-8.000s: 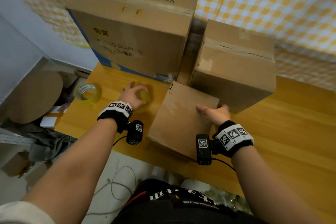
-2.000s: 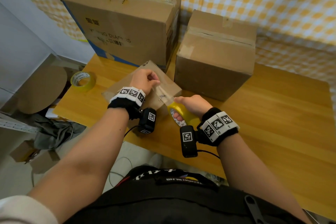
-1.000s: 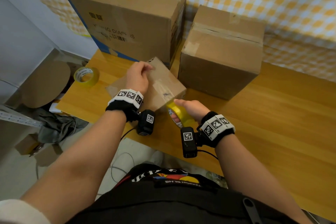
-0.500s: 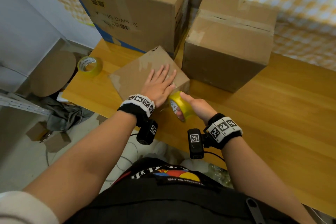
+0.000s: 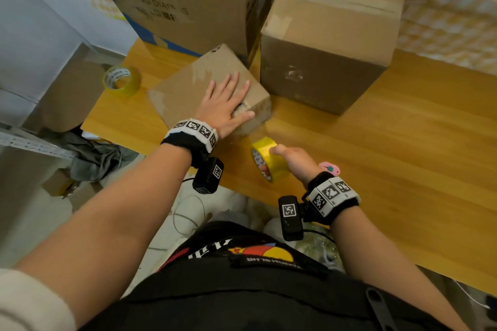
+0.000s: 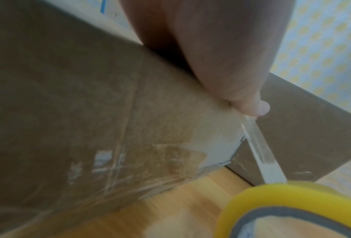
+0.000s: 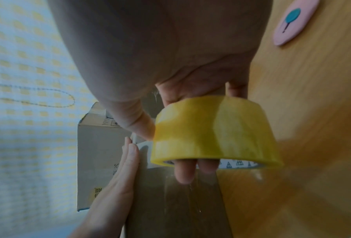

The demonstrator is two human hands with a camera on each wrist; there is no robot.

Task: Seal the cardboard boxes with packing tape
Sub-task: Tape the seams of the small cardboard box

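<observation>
A small box lies on the table, just in front of two bigger boxes; the left hand lies flat on its top, fingers straight, thumb pressing a tape strip at the near edge; the right hand grips a yellow roll just beside the box, fingers through its core, the strip stretched taut between them. Likely risks: if the thumb lifts, the strip may peel off or fold onto itself; a pull off-line would lay it crooked, leaving the seam unsealed; a hard tug could slide the light box.
</observation>
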